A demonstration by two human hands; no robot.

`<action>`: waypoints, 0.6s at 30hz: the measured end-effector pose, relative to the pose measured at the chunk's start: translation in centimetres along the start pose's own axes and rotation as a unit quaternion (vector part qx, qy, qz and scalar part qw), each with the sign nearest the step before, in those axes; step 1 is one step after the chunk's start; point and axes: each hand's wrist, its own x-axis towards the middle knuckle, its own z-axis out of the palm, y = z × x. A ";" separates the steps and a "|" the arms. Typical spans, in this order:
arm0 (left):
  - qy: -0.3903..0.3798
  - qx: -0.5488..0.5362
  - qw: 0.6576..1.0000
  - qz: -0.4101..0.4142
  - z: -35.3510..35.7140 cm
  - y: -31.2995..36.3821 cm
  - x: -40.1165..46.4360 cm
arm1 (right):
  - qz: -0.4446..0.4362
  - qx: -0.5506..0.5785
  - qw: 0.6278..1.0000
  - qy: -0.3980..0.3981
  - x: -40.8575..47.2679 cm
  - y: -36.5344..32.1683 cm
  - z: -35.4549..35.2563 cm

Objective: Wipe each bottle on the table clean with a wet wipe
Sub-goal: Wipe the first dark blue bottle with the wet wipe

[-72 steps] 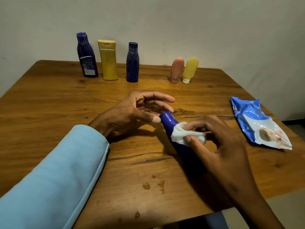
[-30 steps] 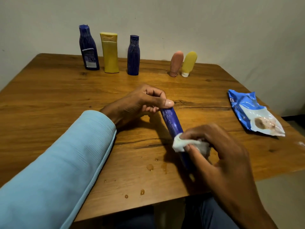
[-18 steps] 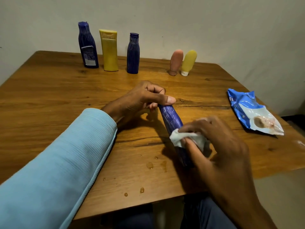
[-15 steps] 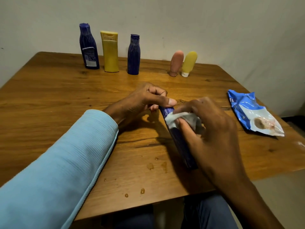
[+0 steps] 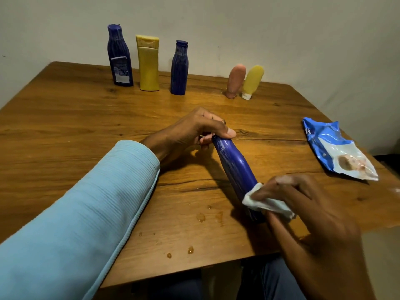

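A dark blue bottle [image 5: 236, 167] lies tilted over the wooden table [image 5: 86, 126], cap end away from me. My left hand [image 5: 194, 131] grips its cap end with thumb on top. My right hand [image 5: 303, 204] pinches a white wet wipe [image 5: 266, 204] round the bottle's lower body near its base. Along the far edge stand a blue bottle with a label [image 5: 119, 56], a yellow bottle [image 5: 148, 63], another blue bottle [image 5: 179, 68], a pink tube [image 5: 234, 81] and a yellow tube [image 5: 252, 82].
A blue and white wipes pack [image 5: 337, 152] lies flat at the table's right side. Several small drops of liquid [image 5: 201, 217] dot the wood near the front edge. A plain wall stands just behind the row of bottles.
My right hand has slid the wipe from near the bottle's cap down to its base end. The left hand keeps its hold on the cap end.
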 end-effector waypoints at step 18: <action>-0.038 0.020 0.999 0.004 -0.2 0.2 -0.3 | 0.121 0.169 0.976 0.070 4.4 1.3 2.1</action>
